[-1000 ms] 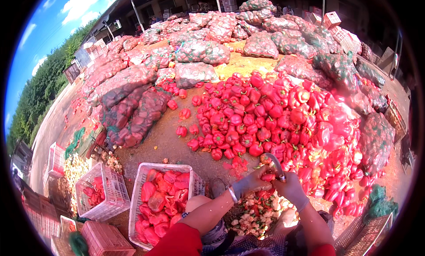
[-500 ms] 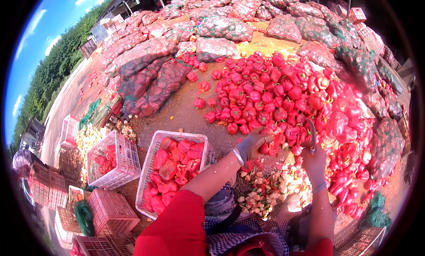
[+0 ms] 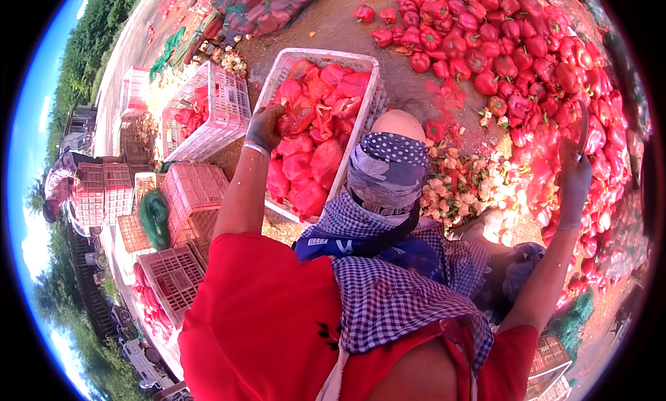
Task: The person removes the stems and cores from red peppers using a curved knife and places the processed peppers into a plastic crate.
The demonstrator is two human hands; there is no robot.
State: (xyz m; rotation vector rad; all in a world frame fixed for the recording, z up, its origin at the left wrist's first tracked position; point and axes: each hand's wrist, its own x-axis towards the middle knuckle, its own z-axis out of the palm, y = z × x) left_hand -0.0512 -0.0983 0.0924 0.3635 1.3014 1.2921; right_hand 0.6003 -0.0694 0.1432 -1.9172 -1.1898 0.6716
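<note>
The left hand [image 3: 266, 127] is gloved and its grip sits loosely curled at the near-left rim of the white crate [image 3: 326, 57], fingers down among the cut red pepper pieces [image 3: 312, 148] that fill it; whether it has hold of a piece or has just let go I cannot tell. The right hand [image 3: 574, 182], also gloved, is closed around the handle of a knife [image 3: 583, 127], whose blade points up and away over the whole peppers.

Half a second ago the left hand was out at the edge of the pile, close to the right hand and the knife; now it is well apart from them, over at the crate. That reads, as a judgement, as a trimmed pepper being carried across and dropped in, with the knife hand waiting by the pile.

Between the 2 hands lies a heap of pale cores and seeds [image 3: 461, 186] on the ground. Beyond it spreads the pile of whole red peppers [image 3: 513, 47]. To the left of the white crate stands a pink crate [image 3: 208, 109] holding a few peppers, and empty pink crates [image 3: 187, 207] are stacked nearer the person.
</note>
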